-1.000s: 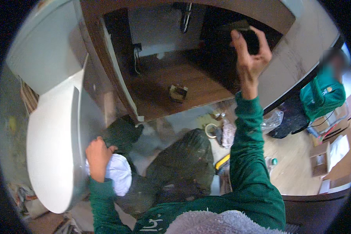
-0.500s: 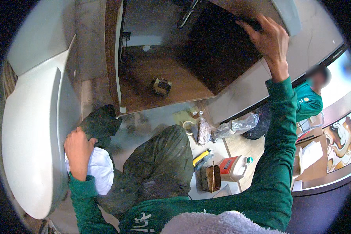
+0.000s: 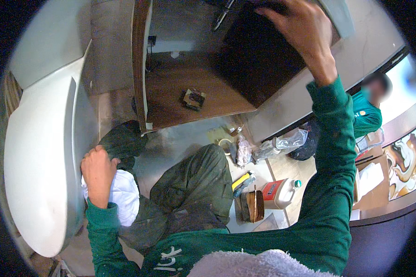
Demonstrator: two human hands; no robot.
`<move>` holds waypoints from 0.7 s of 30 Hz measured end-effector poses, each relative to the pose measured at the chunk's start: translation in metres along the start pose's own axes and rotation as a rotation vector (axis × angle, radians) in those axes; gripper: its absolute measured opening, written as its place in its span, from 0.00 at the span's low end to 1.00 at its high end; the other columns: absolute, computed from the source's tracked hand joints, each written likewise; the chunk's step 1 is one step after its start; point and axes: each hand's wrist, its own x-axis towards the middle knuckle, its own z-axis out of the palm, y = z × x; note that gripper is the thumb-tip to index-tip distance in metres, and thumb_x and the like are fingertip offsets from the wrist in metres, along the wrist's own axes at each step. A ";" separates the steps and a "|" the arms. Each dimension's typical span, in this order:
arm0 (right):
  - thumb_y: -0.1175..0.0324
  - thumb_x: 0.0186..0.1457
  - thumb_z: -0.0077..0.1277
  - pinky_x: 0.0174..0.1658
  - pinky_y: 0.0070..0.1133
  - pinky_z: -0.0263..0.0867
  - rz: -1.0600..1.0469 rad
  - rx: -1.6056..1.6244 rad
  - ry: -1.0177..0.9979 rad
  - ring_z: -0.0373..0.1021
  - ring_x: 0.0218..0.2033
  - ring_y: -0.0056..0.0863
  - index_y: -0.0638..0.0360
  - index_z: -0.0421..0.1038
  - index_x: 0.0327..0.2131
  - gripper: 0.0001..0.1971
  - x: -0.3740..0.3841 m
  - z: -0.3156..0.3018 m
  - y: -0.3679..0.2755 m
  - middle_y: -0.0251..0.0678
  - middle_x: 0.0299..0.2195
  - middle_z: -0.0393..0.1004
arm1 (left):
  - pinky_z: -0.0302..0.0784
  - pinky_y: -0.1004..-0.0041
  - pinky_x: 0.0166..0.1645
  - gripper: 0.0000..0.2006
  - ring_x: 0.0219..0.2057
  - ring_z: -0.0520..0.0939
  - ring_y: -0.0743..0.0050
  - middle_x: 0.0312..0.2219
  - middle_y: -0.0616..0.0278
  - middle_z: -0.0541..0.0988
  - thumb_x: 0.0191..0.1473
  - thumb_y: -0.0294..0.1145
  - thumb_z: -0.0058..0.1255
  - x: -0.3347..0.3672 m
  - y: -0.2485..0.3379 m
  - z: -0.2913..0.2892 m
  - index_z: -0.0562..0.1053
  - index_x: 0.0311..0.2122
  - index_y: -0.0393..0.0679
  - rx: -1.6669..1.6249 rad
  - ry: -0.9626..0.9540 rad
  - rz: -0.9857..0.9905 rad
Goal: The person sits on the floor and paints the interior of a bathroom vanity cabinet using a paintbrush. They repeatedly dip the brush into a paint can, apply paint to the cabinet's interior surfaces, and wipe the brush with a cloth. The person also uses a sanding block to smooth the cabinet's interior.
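My left hand (image 3: 98, 173) is closed over a bunched white cloth (image 3: 125, 196), low beside the white toilet (image 3: 40, 175) and above my dark trouser leg. Raised to the upper right, my right hand (image 3: 305, 34) reaches to the top of an open brown cabinet (image 3: 201, 99), close under the pale basin edge (image 3: 337, 21). Its thumb stretches out apart from the bent fingers, and I see nothing held between them. The picture's top edge cuts off some fingertips. A metal pipe (image 3: 223, 18) hangs inside the cabinet, left of this hand.
A small dark block-like object (image 3: 193, 99) lies on the cabinet floor. Right of my knee are a yellow-handled tool (image 3: 241, 180), an open brown container (image 3: 253, 206), a red-labelled jug (image 3: 280, 194), a tape roll (image 3: 225, 145) and plastic bags (image 3: 289, 143). Another person (image 3: 367, 111) is at the right.
My right hand has moved up and left, deeper toward the cabinet's top. The view has shifted slightly; my left hand stays on the white cloth.
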 end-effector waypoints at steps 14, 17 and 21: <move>0.52 0.47 0.68 0.29 0.26 0.71 0.340 0.541 -0.137 0.76 0.25 0.39 0.58 0.75 0.25 0.19 -0.148 0.011 -0.027 0.41 0.23 0.76 | 0.79 0.58 0.44 0.25 0.39 0.85 0.47 0.35 0.46 0.83 0.44 0.42 0.69 -0.007 0.022 -0.024 0.77 0.43 0.34 -0.393 0.266 -0.012; 0.54 0.50 0.67 0.35 0.28 0.72 0.518 1.055 -0.345 0.77 0.30 0.32 0.60 0.79 0.35 0.18 -0.178 -0.003 -0.111 0.40 0.29 0.80 | 0.79 0.63 0.48 0.27 0.40 0.86 0.59 0.37 0.50 0.84 0.44 0.37 0.70 -0.016 0.048 -0.040 0.76 0.48 0.36 -0.892 0.179 0.163; 0.57 0.65 0.52 0.40 0.23 0.72 0.788 1.796 -0.517 0.76 0.36 0.24 0.69 0.75 0.44 0.19 -0.183 -0.005 -0.185 0.38 0.35 0.78 | 0.79 0.71 0.45 0.22 0.38 0.85 0.69 0.37 0.55 0.85 0.45 0.31 0.69 -0.028 0.096 -0.054 0.78 0.45 0.35 -1.227 -0.071 0.301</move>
